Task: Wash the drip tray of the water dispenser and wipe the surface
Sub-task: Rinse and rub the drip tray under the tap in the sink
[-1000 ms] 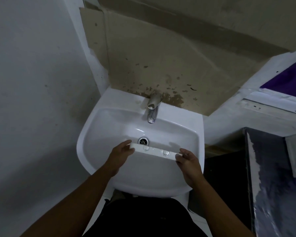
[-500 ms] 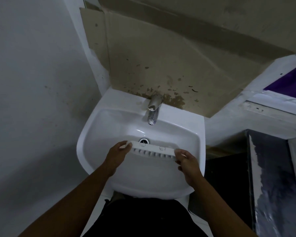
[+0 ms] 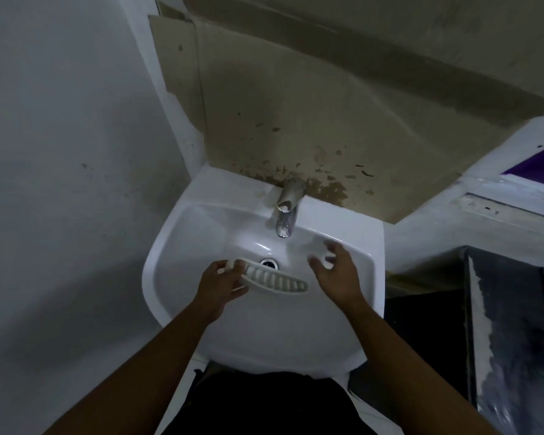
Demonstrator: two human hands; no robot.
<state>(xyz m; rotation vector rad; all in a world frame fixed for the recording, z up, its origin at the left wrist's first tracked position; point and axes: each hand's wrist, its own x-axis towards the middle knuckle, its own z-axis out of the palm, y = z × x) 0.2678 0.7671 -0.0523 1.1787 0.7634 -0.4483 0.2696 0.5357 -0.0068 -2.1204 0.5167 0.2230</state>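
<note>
The white slotted drip tray (image 3: 275, 280) hangs over the basin of the white sink (image 3: 201, 309), just in front of the drain (image 3: 269, 263). My left hand (image 3: 222, 285) grips the tray's left end, and its right end hangs free. My right hand (image 3: 335, 273) is off the tray, over the basin's right side, with its fingers spread and pointing toward the metal tap (image 3: 287, 211). No water is seen running from the tap.
A stained cardboard sheet (image 3: 296, 105) covers the wall behind the tap. A grey wall (image 3: 60, 183) closes in on the left. On the right stand a white ledge (image 3: 468, 227) and a dark cabinet (image 3: 515, 324).
My right hand let go of the tray's right end and moved up toward the tap. The tray turned its slotted face up and is now held by the left hand alone.
</note>
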